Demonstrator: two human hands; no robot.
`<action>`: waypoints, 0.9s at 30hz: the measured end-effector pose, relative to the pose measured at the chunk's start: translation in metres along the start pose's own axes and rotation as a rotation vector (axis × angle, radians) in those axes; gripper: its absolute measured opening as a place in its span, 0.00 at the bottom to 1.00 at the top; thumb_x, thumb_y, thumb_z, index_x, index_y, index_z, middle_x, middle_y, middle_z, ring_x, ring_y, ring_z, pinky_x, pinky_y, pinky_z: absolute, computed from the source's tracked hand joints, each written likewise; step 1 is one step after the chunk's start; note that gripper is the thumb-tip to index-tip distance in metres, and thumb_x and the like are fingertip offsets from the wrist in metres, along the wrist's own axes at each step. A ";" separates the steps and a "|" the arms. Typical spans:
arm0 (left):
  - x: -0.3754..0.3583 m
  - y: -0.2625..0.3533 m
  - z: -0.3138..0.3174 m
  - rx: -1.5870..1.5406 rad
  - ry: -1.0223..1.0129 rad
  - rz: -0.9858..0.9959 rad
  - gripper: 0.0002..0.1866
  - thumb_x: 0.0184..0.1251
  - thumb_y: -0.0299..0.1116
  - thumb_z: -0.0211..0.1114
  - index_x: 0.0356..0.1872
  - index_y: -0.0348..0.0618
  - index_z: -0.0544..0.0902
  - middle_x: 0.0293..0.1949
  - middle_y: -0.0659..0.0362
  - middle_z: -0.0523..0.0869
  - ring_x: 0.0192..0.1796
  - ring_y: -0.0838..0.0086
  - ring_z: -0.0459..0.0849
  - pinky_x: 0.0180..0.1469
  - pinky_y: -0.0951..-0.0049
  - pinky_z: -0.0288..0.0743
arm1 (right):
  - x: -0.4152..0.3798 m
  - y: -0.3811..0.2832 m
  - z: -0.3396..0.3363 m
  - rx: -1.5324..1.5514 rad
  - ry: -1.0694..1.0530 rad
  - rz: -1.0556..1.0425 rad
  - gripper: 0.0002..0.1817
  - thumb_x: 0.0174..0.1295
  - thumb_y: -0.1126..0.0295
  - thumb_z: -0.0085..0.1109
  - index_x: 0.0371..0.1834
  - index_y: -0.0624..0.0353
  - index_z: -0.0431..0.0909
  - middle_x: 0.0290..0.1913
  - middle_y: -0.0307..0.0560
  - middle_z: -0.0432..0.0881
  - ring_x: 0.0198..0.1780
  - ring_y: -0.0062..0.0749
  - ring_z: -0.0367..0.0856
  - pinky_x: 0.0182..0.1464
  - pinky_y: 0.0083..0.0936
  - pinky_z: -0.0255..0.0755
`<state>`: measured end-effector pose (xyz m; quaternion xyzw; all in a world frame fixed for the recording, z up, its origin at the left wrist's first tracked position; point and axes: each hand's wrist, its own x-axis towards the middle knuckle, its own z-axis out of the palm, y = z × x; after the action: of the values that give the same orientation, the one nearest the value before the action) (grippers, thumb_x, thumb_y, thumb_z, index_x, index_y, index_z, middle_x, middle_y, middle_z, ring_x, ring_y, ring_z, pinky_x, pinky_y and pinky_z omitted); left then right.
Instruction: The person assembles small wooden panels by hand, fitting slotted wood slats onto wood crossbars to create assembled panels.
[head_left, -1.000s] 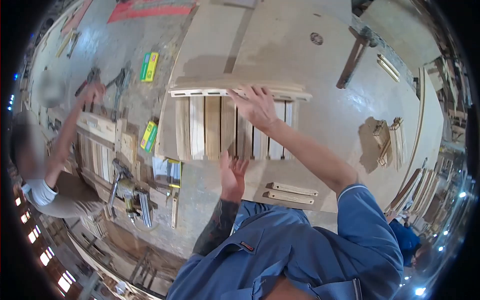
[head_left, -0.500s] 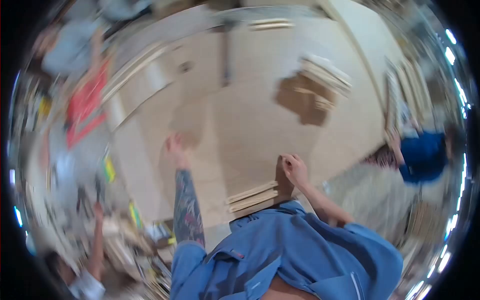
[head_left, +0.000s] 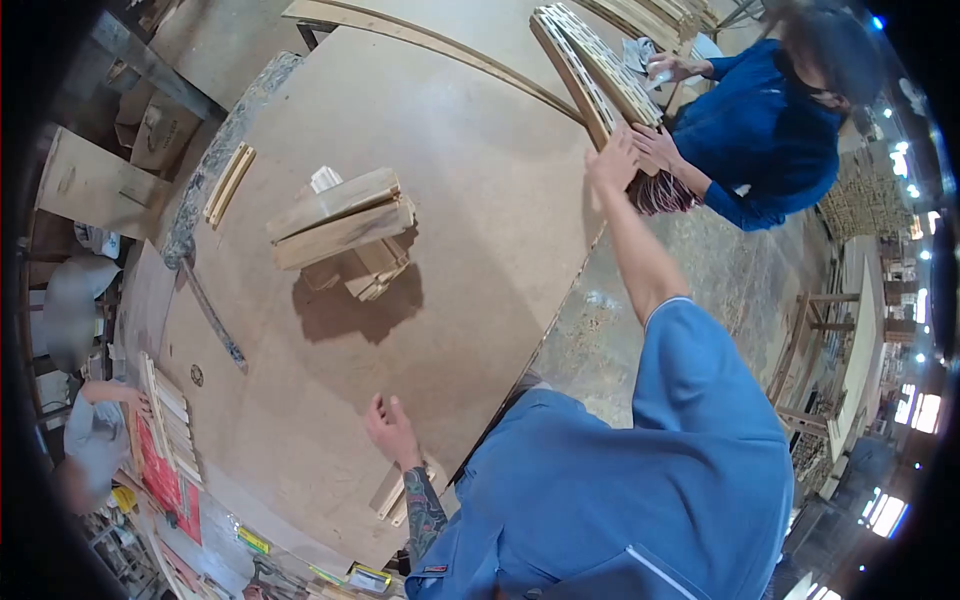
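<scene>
My right hand (head_left: 613, 165) reaches out to the table's far right edge, its fingers at the near end of a long slotted wooden slat (head_left: 574, 75). A second slotted slat (head_left: 615, 85) lies against it, with a co-worker's hand (head_left: 658, 150) at its near end, close to my fingers. My left hand (head_left: 392, 430) hovers low over the tabletop, thumb and fingers apart and holding nothing. Beneath its wrist lie short wooden strips (head_left: 395, 497), partly hidden by my forearm. Beyond it sits a stack of wooden pieces (head_left: 340, 220).
The large wooden table (head_left: 470, 230) fills the middle. A pair of strips (head_left: 230, 185) and a dark bar (head_left: 212, 315) lie toward its far left side. The co-worker in dark blue (head_left: 765, 140) stands at the right. Another person (head_left: 95, 420) handles slats over a red frame (head_left: 165, 465) at left.
My view has swung to the right. My right hand has gone from above the near table edge out to the slotted slats beside the co-worker. My left hand stays over the table.
</scene>
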<state>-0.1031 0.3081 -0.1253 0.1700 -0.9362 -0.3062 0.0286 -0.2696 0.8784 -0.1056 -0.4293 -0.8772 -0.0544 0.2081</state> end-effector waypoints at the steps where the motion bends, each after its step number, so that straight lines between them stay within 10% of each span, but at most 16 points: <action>1: 0.006 0.021 0.007 -0.092 -0.144 0.008 0.18 0.69 0.39 0.68 0.54 0.39 0.84 0.47 0.51 0.82 0.47 0.63 0.82 0.49 0.64 0.77 | 0.023 0.011 0.010 -0.001 -0.062 0.036 0.42 0.52 0.55 0.70 0.70 0.60 0.66 0.67 0.56 0.72 0.65 0.54 0.71 0.64 0.49 0.69; 6: 0.025 0.116 0.058 -0.310 -0.510 0.128 0.18 0.68 0.39 0.69 0.54 0.40 0.83 0.49 0.50 0.82 0.52 0.61 0.83 0.54 0.64 0.78 | 0.026 0.023 0.013 0.371 -0.371 -0.060 0.33 0.50 0.58 0.69 0.59 0.63 0.72 0.53 0.61 0.79 0.56 0.57 0.79 0.57 0.45 0.75; 11: 0.034 0.200 0.101 -0.291 -0.581 0.284 0.25 0.67 0.44 0.70 0.58 0.37 0.80 0.53 0.49 0.80 0.58 0.56 0.79 0.60 0.62 0.75 | -0.168 -0.025 -0.080 0.605 -0.448 0.084 0.30 0.52 0.60 0.69 0.56 0.61 0.71 0.49 0.60 0.78 0.53 0.57 0.78 0.54 0.48 0.73; 15: 0.023 0.203 0.096 0.018 -0.508 0.431 0.33 0.59 0.47 0.74 0.62 0.38 0.76 0.57 0.48 0.78 0.61 0.53 0.75 0.63 0.57 0.71 | -0.298 -0.026 -0.172 0.904 -1.005 -0.227 0.31 0.54 0.59 0.72 0.60 0.60 0.76 0.45 0.55 0.84 0.44 0.48 0.85 0.48 0.40 0.78; 19: 0.020 0.134 0.051 0.129 -0.560 0.434 0.29 0.55 0.43 0.74 0.56 0.43 0.78 0.52 0.48 0.82 0.57 0.50 0.80 0.55 0.52 0.75 | -0.318 -0.019 -0.188 0.912 -1.552 -0.371 0.28 0.56 0.58 0.73 0.58 0.59 0.80 0.44 0.53 0.86 0.43 0.39 0.87 0.47 0.35 0.80; 23: -0.003 0.035 -0.084 0.155 -0.744 0.283 0.27 0.56 0.40 0.74 0.57 0.46 0.79 0.48 0.48 0.86 0.50 0.51 0.85 0.51 0.52 0.79 | -0.311 -0.009 -0.167 0.921 -1.279 -0.365 0.25 0.61 0.61 0.71 0.58 0.60 0.80 0.44 0.50 0.87 0.38 0.32 0.86 0.43 0.30 0.80; 27: -0.096 -0.090 -0.206 0.068 -0.442 -0.011 0.36 0.56 0.43 0.75 0.67 0.45 0.76 0.52 0.46 0.87 0.56 0.51 0.85 0.58 0.59 0.78 | -0.346 -0.002 -0.182 0.899 -1.257 -0.390 0.23 0.62 0.64 0.70 0.58 0.61 0.80 0.44 0.47 0.87 0.38 0.26 0.84 0.42 0.26 0.79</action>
<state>0.0466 0.1561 -0.0062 0.1049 -0.9286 -0.3044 -0.1846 -0.0247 0.5750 -0.0826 -0.0935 -0.8275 0.5215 -0.1858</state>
